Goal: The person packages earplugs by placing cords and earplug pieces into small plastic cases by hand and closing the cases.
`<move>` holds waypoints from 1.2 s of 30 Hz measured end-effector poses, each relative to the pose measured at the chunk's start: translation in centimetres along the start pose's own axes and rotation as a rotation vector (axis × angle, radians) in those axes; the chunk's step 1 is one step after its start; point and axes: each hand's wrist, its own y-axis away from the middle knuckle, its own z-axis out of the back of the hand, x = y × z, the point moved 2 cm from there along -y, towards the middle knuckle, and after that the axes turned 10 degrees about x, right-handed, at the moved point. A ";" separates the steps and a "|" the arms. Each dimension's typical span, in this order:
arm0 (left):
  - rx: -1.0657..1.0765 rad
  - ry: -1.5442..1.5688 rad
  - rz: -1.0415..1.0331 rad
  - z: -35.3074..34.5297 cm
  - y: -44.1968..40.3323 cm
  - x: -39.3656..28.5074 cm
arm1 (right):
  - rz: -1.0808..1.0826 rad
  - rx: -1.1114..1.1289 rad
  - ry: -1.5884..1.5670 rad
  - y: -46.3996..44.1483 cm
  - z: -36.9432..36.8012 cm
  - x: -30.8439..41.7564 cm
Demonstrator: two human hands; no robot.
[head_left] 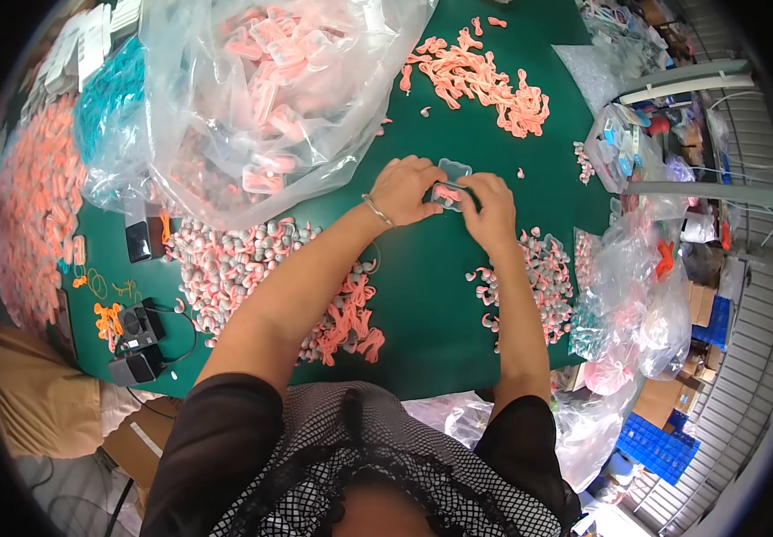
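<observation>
Both my hands meet over the green table around a small clear plastic case, its lid raised on the far side. Inside the case lies a pink coiled item. My left hand grips the case's left side with fingers bent. On the right edge are the fingers of my right hand, pressed against it. Below my left forearm spreads a pile of grey and pink earpieces. A second pile of them lies beside my right forearm. Bundled pink cords lie beyond my hands.
A large clear bag of filled cases stands at the back left. Pink bundles heap at far left, near black devices. Plastic bags line the right edge. A person's tan-clothed part shows at lower left.
</observation>
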 end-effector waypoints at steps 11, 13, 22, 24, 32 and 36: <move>-0.032 0.107 0.038 0.1 0.2 -0.2 | -0.062 0.113 -0.271 -0.1 -0.7 -1.7; -0.075 -0.016 -0.079 -0.1 0.3 0.0 | -0.034 0.097 -0.280 0.8 0.1 -0.5; -0.033 -0.037 -0.072 -0.8 0.0 0.9 | -0.034 0.032 -0.247 1.0 -2.4 -0.1; -0.018 -0.027 -0.067 -0.7 0.1 1.1 | -0.059 0.058 -0.324 1.2 -2.3 0.0; -0.173 0.315 0.150 0.2 -0.1 -0.4 | 0.009 -0.228 -0.234 -5.3 4.6 5.2; -0.310 0.187 -0.194 -5.8 -1.2 4.1 | 0.315 -0.263 0.071 -11.5 4.1 15.1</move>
